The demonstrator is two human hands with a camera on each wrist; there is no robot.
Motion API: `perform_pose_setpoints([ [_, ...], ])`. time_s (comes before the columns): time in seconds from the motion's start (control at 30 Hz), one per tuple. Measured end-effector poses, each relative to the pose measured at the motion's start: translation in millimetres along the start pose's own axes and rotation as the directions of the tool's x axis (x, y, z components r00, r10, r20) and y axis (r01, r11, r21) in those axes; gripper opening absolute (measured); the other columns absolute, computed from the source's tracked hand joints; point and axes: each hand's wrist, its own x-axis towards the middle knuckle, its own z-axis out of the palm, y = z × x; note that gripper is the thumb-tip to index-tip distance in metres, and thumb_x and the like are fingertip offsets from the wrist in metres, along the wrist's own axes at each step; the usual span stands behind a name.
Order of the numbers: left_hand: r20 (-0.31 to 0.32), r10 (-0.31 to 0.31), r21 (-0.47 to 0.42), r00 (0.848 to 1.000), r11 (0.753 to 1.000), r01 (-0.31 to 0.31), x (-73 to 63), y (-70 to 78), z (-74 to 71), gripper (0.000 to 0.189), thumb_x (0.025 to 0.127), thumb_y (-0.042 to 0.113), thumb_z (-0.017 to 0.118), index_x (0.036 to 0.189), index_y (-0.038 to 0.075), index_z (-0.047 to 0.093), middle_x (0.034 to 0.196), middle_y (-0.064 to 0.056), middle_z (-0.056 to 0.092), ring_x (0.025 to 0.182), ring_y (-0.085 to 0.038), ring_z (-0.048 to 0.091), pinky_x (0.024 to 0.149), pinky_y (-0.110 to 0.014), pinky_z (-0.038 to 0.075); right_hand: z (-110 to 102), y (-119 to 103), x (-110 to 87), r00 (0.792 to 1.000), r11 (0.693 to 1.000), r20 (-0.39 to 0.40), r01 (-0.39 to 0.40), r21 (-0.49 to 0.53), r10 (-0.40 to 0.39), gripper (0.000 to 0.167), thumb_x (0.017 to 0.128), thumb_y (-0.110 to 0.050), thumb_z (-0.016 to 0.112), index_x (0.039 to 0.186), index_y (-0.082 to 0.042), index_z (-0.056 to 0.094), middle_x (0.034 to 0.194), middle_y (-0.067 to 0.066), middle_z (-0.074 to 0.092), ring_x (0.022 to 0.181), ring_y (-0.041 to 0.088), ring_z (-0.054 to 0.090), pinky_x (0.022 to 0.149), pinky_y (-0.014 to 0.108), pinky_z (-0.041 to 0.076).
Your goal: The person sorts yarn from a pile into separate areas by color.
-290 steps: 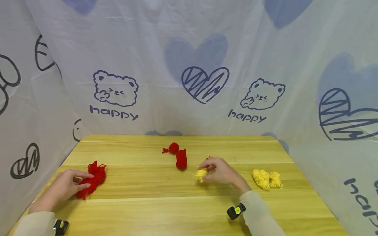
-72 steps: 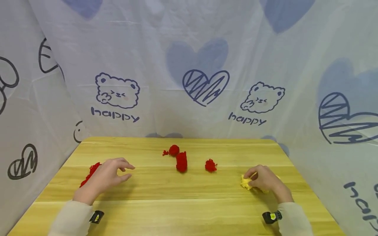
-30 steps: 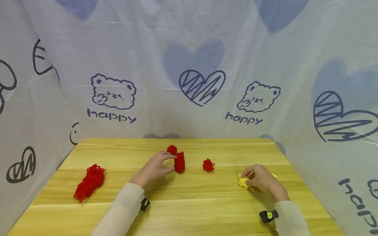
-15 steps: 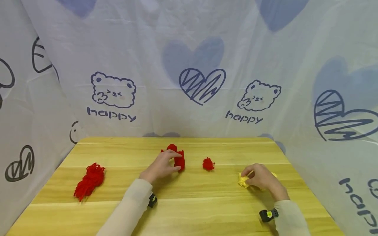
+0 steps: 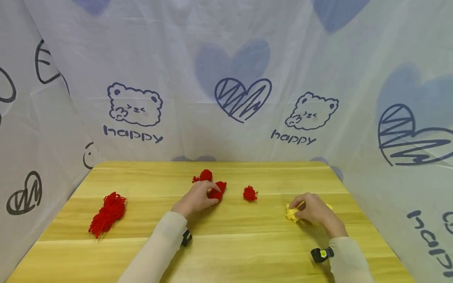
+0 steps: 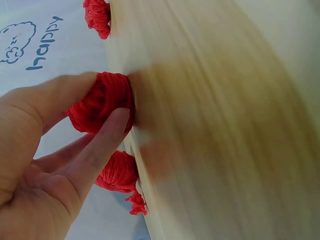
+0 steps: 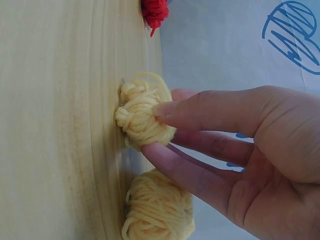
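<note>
The left grip (image 5: 196, 198) is spread just the width of a red yarn bundle (image 5: 220, 189), thumb and fingers pinching its sides. The right grip (image 5: 313, 208) pinches a yellow yarn ball (image 7: 142, 117), with a second yellow bundle (image 7: 157, 207) just beside it. Between both grips lies a red clump (image 5: 250, 193); a red ball (image 5: 206, 175) sits just beyond the left grip, a red heap (image 5: 107, 214) well to its left. The wooden bench (image 5: 226, 255) beneath meets a white curtain (image 5: 191, 78) printed with hearts and bears.
</note>
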Motion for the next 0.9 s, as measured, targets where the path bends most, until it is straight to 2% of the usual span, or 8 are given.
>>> perform_pose_setpoints([
  [0.27,-0.009,-0.026,-0.033,1.0,0.999,0.025,-1.8,-1.4,-1.9,0.019,0.086,0.004,0.081,0.104,0.011,0.078,0.109,-0.008,0.072,0.094,-0.022,0.064,0.088,-0.037,0.061,-1,1,0.6,1.0,1.0,-0.005,0.001,-0.004,-0.001,0.019,0.081,0.004,0.08,0.096,-0.007,0.079,0.1,0.009,0.076,0.09,0.026,0.073,0.074,0.038,0.062],
  [0.5,-0.036,0.02,-0.028,0.999,0.999,-0.021,-9.5,-1.8,-7.1,0.019,0.087,0.003,0.079,0.104,0.01,0.079,0.106,-0.008,0.072,0.093,-0.022,0.066,0.086,-0.037,0.061,2,1,1.3,1.0,1.0,-0.006,0.001,-0.002,-0.001,0.019,0.081,0.004,0.081,0.096,-0.008,0.079,0.1,0.008,0.076,0.09,0.025,0.072,0.074,0.038,0.062],
  [0.9,-0.082,0.058,-0.026,0.995,0.998,-0.061,-28.3,-6.8,-19.8,0.018,0.085,0.0,0.077,0.101,0.008,0.078,0.108,-0.01,0.074,0.091,-0.022,0.067,0.084,-0.037,0.06,1,0,0.0,1.0,1.0,-0.008,0.01,-0.008,-0.01,0.019,0.081,0.003,0.081,0.096,-0.009,0.079,0.1,0.009,0.076,0.091,0.027,0.073,0.075,0.041,0.062],
])
